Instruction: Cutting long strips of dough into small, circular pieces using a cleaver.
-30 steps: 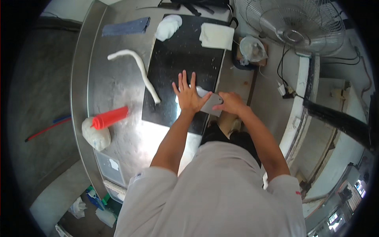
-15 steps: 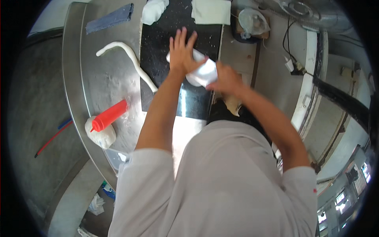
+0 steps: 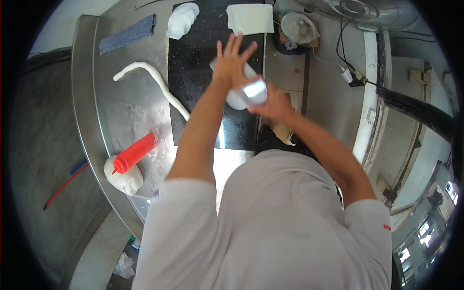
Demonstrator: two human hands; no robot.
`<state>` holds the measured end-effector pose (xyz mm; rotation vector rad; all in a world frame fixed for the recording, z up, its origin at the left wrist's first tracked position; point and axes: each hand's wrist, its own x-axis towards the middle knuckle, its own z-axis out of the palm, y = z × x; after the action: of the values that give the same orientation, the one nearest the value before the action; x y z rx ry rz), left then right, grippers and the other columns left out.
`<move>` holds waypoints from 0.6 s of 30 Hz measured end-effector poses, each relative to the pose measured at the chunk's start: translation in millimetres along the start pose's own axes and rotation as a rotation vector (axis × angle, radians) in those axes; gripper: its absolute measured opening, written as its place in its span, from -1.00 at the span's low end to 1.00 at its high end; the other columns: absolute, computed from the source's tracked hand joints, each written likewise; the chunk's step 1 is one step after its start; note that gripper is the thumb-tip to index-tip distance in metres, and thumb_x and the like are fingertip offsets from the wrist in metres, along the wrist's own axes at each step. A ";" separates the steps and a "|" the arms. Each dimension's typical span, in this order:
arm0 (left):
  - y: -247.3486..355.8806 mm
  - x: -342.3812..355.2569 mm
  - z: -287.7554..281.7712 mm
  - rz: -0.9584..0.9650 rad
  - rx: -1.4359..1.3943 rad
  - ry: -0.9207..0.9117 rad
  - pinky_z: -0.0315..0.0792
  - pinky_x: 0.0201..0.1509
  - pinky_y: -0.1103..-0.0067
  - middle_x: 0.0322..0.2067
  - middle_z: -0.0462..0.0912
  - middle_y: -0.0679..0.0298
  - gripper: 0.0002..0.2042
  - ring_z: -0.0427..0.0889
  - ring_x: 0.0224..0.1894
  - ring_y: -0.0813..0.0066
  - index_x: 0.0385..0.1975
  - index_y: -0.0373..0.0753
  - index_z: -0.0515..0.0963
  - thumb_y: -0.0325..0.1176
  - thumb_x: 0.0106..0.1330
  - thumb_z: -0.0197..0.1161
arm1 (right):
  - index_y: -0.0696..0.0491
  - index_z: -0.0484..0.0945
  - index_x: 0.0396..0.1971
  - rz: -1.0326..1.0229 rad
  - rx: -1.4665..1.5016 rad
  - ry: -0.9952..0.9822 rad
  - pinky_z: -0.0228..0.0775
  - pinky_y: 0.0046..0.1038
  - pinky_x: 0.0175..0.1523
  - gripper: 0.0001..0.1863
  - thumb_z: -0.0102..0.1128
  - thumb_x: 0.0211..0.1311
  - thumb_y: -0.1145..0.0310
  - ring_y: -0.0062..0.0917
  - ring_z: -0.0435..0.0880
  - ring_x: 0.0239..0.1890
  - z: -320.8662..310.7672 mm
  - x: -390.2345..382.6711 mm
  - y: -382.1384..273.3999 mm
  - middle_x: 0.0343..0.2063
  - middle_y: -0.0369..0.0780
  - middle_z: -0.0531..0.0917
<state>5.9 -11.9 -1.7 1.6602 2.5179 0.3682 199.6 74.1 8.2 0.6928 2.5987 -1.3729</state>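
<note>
My left hand (image 3: 233, 62) lies flat with fingers spread on a small piece of white dough (image 3: 236, 99) over the black stone slab (image 3: 198, 63). Just to its right, my right hand (image 3: 274, 104) grips a shiny metal scraper (image 3: 255, 91), whose blade is against the dough piece. Both forearms reach up from my white-clad body. The hands hide most of the dough piece.
A long dough rope (image 3: 157, 84) runs from the steel table (image 3: 121, 116) onto the slab. A red squeeze bottle (image 3: 135, 152) leans on a dough lump (image 3: 123, 178). At the back are a blue cloth (image 3: 128, 34), another dough lump (image 3: 182, 19), a flat dough square (image 3: 250, 18), a covered bowl (image 3: 299, 28) and a fan (image 3: 357, 9).
Both hands have moved farther away along the slab. A white dough piece now shows between the left palm and the scraper.
</note>
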 end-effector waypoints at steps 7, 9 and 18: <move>57.2 -19.8 -15.9 -0.124 -0.003 -0.062 -0.27 0.45 -0.19 0.50 -0.07 0.06 0.04 -0.12 0.52 -0.06 0.43 0.27 0.20 0.41 -0.22 0.35 | 0.23 0.34 -0.07 -0.083 -0.229 -0.091 0.53 -0.09 -0.14 -0.06 0.52 -0.20 -0.25 0.12 0.67 -0.30 -28.4 -29.5 30.5 -0.40 0.14 0.64; 46.7 2.3 -11.4 -0.219 0.044 -0.005 -0.25 0.46 -0.17 0.50 -0.04 0.06 0.02 -0.09 0.51 -0.07 0.42 0.26 0.22 0.41 -0.19 0.34 | 0.23 0.35 -0.09 -0.298 -0.291 -0.149 0.52 -0.07 -0.15 -0.09 0.53 -0.20 -0.22 0.11 0.65 -0.30 -61.0 20.7 41.8 -0.42 0.13 0.63; 53.7 -41.8 -0.1 -0.295 0.033 -0.042 -0.32 0.48 -0.10 0.51 -0.14 0.00 0.08 -0.24 0.54 -0.14 0.50 0.08 0.04 0.41 -0.06 0.28 | 0.26 0.33 -0.05 -0.203 -0.229 -0.364 0.49 -0.07 -0.10 -0.06 0.60 -0.25 -0.14 0.11 0.63 -0.17 -41.1 -3.7 37.7 -0.29 0.19 0.60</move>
<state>70.4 -30.0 10.2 1.2620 2.6949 0.2607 224.0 124.3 4.8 0.1330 2.5183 -1.0959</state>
